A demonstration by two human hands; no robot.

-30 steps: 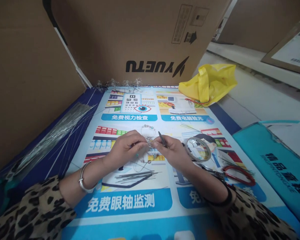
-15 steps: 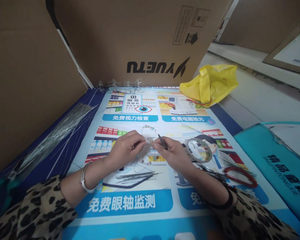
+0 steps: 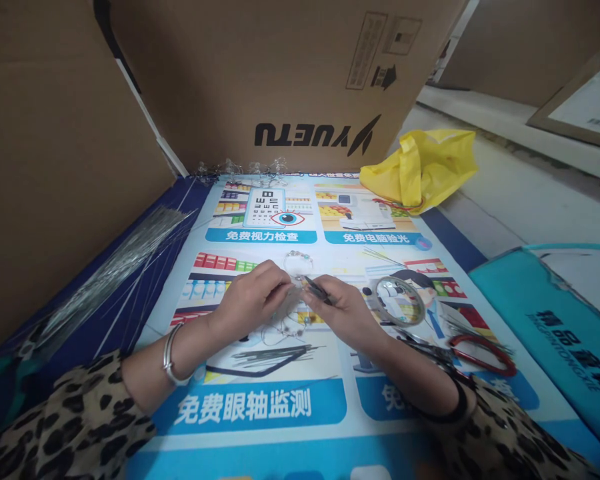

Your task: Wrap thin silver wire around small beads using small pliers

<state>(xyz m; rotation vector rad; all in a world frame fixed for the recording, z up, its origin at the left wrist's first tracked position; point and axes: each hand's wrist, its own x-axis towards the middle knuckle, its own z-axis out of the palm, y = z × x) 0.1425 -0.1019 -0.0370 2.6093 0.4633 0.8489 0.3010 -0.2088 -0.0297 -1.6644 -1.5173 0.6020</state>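
My left hand (image 3: 258, 293) is closed in a pinch on a piece of beaded wire (image 3: 294, 321), whose thin loops hang below and between my hands. Another round loop with small pale beads (image 3: 299, 259) shows just beyond my fingertips; whether it joins the held piece I cannot tell. My right hand (image 3: 347, 310) is closed around a slim dark pointed tool (image 3: 317, 289), its tip at the wire beside my left fingers. The exact join between fingers and wire is too small to make out. Short cut wires (image 3: 275, 355) lie on the printed sheet under my hands.
Right of my hands lie a tape roll (image 3: 399, 300) and red-handled scissors (image 3: 483, 353). A bundle of long wires (image 3: 120, 267) and green-handled pliers (image 3: 15, 373) lie left. Beaded wire pieces (image 3: 250, 172), a cardboard box (image 3: 280, 80) and a yellow bag (image 3: 425, 167) stand behind.
The dark tool has turned in my right hand: its tip, raised before, now points left at the wire. The hanging loops have shifted slightly. My left hand stays nearly in place.
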